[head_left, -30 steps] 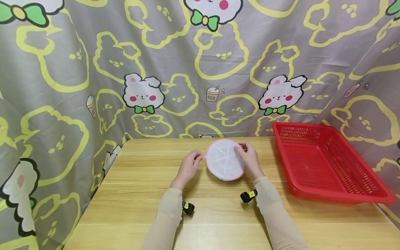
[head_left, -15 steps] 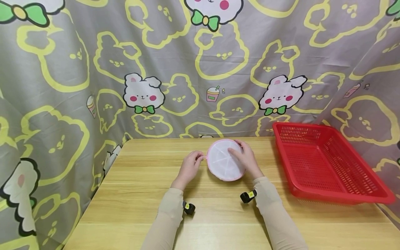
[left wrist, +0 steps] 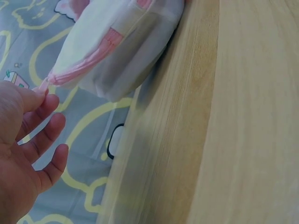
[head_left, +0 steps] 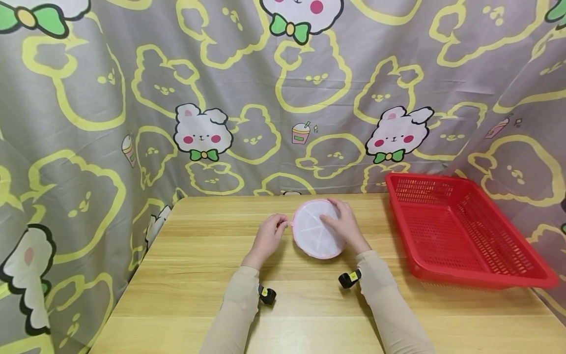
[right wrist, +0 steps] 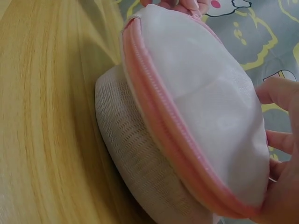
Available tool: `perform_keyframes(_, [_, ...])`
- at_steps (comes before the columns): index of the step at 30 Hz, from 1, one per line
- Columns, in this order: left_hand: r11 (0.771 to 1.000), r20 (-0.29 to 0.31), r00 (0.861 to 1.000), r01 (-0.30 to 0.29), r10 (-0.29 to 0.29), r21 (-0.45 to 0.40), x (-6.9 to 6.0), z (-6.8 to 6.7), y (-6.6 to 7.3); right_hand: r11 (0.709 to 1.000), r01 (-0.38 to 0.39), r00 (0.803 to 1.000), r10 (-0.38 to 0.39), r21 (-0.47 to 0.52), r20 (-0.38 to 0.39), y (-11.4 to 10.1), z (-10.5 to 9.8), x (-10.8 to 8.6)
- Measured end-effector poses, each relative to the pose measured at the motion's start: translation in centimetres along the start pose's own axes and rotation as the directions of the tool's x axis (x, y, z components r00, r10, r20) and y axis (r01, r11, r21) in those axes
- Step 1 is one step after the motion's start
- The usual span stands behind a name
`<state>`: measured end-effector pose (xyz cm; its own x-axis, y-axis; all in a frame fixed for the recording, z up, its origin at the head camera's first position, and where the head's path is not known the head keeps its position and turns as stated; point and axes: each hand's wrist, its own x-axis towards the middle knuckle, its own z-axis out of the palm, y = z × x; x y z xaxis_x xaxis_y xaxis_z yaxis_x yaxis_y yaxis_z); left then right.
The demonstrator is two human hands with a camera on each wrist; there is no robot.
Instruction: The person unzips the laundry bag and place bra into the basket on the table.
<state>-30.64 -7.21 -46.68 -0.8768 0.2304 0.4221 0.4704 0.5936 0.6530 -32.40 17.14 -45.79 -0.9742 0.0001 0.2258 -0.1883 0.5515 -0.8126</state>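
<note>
A round white mesh laundry bag (head_left: pixel 311 238) with a pink zip edge stands on the wooden table, its flat top tilted toward me. My left hand (head_left: pixel 268 237) pinches the small pink zip pull (left wrist: pixel 44 85) at the bag's left side between thumb and finger; its other fingers are loosely bent in the left wrist view. On the far right, my right hand (head_left: pixel 347 223) holds the bag's rim, thumb on the white top and fingers around the edge. In the right wrist view the pink zip (right wrist: pixel 163 102) runs along the rim above the mesh side and looks closed.
A red plastic basket (head_left: pixel 482 278) with slotted walls stands at the right of the table (head_left: pixel 199 295). Behind and at both sides hangs a grey curtain (head_left: pixel 247 88) with yellow cartoon outlines. Small black wrist cameras sit on both sleeves.
My right hand has shifted its grip: its thumb has slid left, farther onto the bag's top. The bag has turned and dropped slightly. My left hand keeps its pinch almost in place.
</note>
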Motion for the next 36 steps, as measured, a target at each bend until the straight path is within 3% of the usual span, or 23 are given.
perform_keyframes(13, [1.000,0.007,1.000,0.002,-0.002,0.016,-0.01,0.19,-0.03,1.000,-0.007,1.000,0.007,-0.008,-0.005,0.19,0.26,-0.16])
perform_keyframes(29, [1.000,0.018,1.000,0.002,-0.002,0.027,0.02,0.31,-0.02,0.996,-0.092,0.993,0.091,-0.001,-0.080,0.12,0.38,-0.06])
perform_keyframes(36, [0.999,0.006,1.000,-0.017,0.017,0.033,0.01,0.25,-0.03,0.987,-0.131,0.982,0.142,0.091,-0.127,0.19,0.29,-0.06])
